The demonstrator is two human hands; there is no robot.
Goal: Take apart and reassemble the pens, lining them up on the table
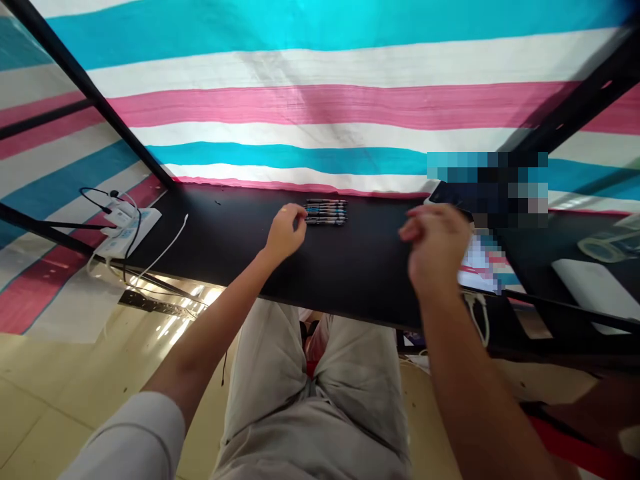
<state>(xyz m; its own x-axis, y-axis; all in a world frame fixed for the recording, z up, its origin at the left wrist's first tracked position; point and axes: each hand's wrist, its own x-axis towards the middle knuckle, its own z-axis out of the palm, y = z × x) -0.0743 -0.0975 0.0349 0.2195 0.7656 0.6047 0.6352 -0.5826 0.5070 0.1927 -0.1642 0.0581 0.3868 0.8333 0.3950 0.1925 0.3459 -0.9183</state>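
Several slim pens [326, 212] lie side by side in a small stack of rows on the black table [350, 273], near its back edge. My left hand [287, 233] is at the left ends of the pens, its fingers curled together; whether it grips one is hidden. To the right of the pens, my right hand [437, 243] is raised over the table with bent fingers, blurred by motion. Nothing can be made out in it.
At the left end stand a white power strip [133, 230] and cables. On the right are a phone-like screen [483, 267], a white box [595, 293] and a tape roll [600, 247]. A striped sheet [300, 107] hangs behind. Another person's arm shows at lower right.
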